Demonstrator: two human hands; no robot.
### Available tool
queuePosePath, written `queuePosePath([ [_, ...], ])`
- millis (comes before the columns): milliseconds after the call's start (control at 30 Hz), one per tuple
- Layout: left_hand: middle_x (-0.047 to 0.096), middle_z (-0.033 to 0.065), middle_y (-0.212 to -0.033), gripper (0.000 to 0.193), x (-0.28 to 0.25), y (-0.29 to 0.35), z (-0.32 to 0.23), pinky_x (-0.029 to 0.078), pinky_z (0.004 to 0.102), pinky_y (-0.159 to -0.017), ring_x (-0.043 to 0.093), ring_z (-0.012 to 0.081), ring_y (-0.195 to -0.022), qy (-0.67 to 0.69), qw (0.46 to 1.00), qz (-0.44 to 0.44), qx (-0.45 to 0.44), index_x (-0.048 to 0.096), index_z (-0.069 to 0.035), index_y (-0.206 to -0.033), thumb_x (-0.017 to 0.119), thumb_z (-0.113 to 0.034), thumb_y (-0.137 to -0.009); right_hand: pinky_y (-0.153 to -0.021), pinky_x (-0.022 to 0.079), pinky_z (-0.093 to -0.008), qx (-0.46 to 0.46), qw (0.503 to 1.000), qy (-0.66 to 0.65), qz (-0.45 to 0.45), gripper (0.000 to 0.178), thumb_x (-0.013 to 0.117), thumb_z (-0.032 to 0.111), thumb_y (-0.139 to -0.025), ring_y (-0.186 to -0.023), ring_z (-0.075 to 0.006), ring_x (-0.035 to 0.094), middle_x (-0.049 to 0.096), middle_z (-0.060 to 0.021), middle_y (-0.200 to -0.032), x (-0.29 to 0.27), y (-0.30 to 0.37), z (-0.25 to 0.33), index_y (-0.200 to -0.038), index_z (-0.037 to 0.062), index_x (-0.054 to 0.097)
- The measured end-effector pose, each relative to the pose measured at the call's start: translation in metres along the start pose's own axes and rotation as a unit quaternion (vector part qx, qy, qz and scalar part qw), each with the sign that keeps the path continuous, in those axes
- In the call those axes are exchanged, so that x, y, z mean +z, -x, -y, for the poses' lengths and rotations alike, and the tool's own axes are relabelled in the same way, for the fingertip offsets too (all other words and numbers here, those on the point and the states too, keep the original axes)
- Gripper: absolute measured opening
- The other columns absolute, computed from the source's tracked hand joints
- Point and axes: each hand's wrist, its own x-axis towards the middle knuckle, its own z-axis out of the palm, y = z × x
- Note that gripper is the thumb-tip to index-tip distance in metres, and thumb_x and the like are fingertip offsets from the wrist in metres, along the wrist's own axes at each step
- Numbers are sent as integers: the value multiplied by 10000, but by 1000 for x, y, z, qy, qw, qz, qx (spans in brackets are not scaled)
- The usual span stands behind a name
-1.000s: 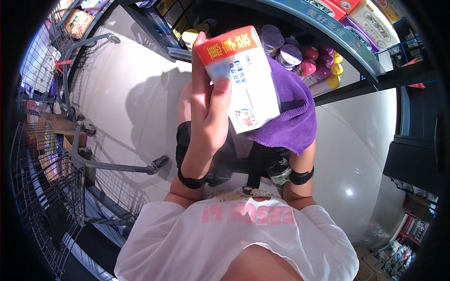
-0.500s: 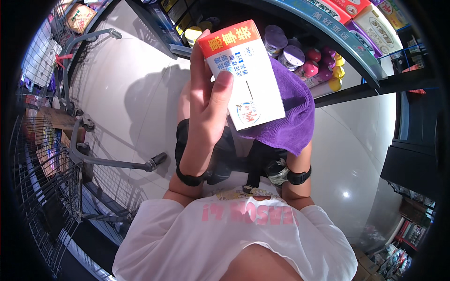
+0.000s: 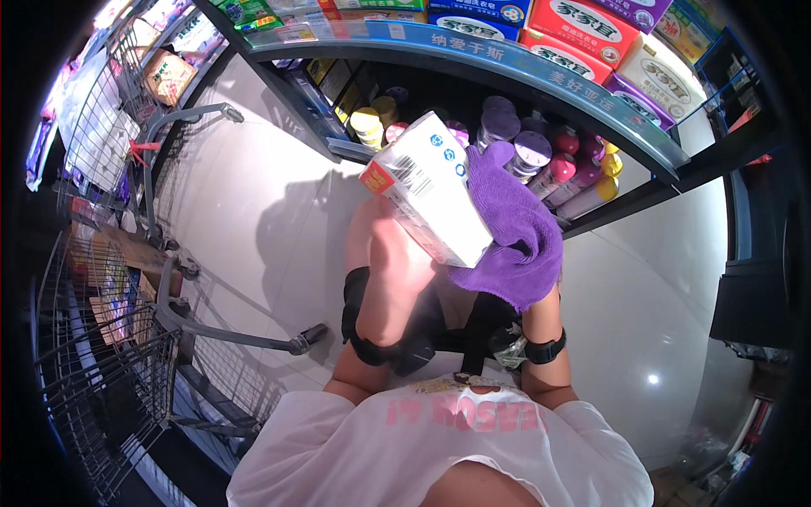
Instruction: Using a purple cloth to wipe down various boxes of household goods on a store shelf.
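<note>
My left hand [image 3: 395, 245] grips a white cardboard box [image 3: 443, 203] with an orange-red end. The box is tilted in front of me, with a barcode on the side turned up. A purple towel [image 3: 514, 245] drapes over my right hand and hides its fingers; only the right forearm [image 3: 543, 323] comes out below. One upper part of the towel lies against the right side of the box.
Ahead is a shelf unit whose blue-edged shelf [image 3: 473, 49] bears coloured packs. Purple-capped containers [image 3: 530, 152] and pink and yellow bottles [image 3: 583, 173] stand on its lower level. Wire shopping carts [image 3: 110, 338] line the left, their wheels on the pale tiled floor [image 3: 253, 228].
The box has been turned so another side, with the barcode, faces up. The towel has shifted up against the box's right side. My view has tilted up to show more of the shelf.
</note>
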Motion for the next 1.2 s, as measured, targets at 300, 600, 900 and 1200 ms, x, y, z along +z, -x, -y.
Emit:
queuePosePath([
  [300, 440, 145, -1129, 573, 11, -2, -10, 333, 411, -922, 455, 260, -1052, 6, 995, 100, -20, 276, 17, -1219, 548, -80, -725, -864, 379, -271, 114, 987, 8, -116, 398, 553, 88, -781, -968, -175, 470, 477, -78, -1080, -11, 27, -117, -1146, 22, 409],
  [600, 462, 122, -1081, 826, 34, -35, -39, 423, 299, -826, 503, 182, -975, -426, 871, 143, 198, 232, 12, -1240, 703, 22, -561, -969, 291, -395, 196, 833, -500, -132, 505, 277, 378, -888, -1155, -265, 361, 348, -126, -1270, 4, -29, 6, -1260, 36, 277],
  [900, 568, 127, -946, 635, 72, -28, -67, 456, 270, -749, 555, 168, -866, -381, 890, 245, 41, 390, 79, -1134, 721, -154, -644, -824, 412, -274, 142, 893, -402, -142, 462, 380, 231, -878, -1045, -199, 441, 378, -114, -1218, 49, -14, -4, -1262, 23, 233],
  [1200, 541, 146, -1018, 688, 84, -42, -87, 435, 280, -813, 538, 166, -926, -552, 781, 292, 16, 354, 49, -1199, 712, -168, -652, -783, 394, -254, 41, 990, 135, -30, 372, 534, 181, -743, -977, -190, 462, 472, -96, -1065, 56, -16, 43, -1061, 19, 429],
])
